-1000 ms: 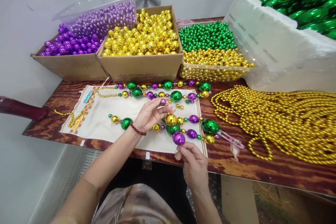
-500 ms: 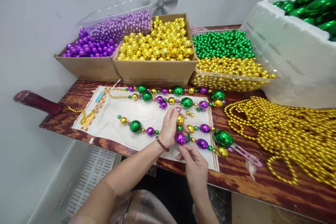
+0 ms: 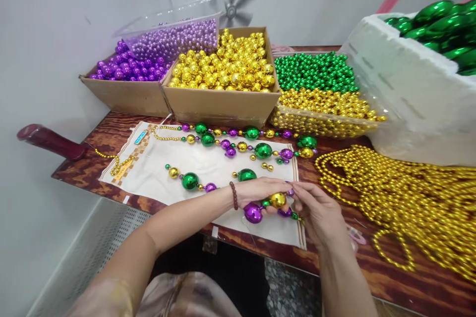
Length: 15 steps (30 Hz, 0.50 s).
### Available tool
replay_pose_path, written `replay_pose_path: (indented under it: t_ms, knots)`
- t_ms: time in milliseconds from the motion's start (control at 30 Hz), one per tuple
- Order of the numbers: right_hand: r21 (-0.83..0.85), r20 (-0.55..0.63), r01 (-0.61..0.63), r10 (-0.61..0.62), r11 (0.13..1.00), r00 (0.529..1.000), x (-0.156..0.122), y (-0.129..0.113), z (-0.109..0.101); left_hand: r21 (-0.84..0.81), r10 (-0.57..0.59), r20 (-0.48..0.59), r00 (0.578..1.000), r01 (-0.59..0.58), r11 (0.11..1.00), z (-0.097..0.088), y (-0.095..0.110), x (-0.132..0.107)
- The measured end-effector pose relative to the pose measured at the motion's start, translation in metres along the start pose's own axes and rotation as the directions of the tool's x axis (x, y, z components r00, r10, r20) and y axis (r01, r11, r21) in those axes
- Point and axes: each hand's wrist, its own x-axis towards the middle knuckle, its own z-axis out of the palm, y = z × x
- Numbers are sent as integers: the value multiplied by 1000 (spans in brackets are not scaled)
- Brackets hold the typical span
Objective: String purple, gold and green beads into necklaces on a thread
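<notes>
My left hand (image 3: 265, 189), with a brown bead bracelet at the wrist, is closed around a string of beads. A large purple bead (image 3: 253, 213), a small green one and a gold bead (image 3: 278, 200) hang below its fingers. My right hand (image 3: 323, 210) pinches at the string's end, where a small purple bead (image 3: 290, 191) shows between both hands' fingertips. Beneath them, a white towel (image 3: 159, 173) carries a row of beads with a big green bead (image 3: 190, 181), partly covered by my left arm. Behind lies a bead necklace (image 3: 263, 150) in purple, green and gold.
Cardboard boxes hold purple beads (image 3: 126, 67) and gold beads (image 3: 226, 72). A clear tub has small green beads (image 3: 316, 72) and gold ones. A foam box (image 3: 401, 89) stands at right, beside gold bead chains (image 3: 401, 208). A dark red cylindrical object (image 3: 52, 142) lies at left.
Both hands have moved right with the held beads, and my right hand has gone from below the large purple bead to the small purple bead at the other end.
</notes>
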Motion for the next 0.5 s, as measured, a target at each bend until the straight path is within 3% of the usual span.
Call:
replay_pose_path:
  t_ms: [100,267,333,400,500]
  knots:
    - [101,-22,-53,55,994,998,8,3,1,27,-46,30,999,45,999,-4,5,2]
    - [258,-203,56,-2,964,979,31,4,-10,-75,-137,163,977,150,986,-11,12,7]
    - [350,-226,49,34,935,974,35,1,-13,-121,-165,198,966,191,974,-11,13,11]
    - [375,-136,-41,98,926,986,33,-2,-12,-148,-181,202,962,213,966,-9,12,14]
    - [254,41,-163,157,953,987,23,-4,-12,-122,-204,212,956,233,965,-6,11,15]
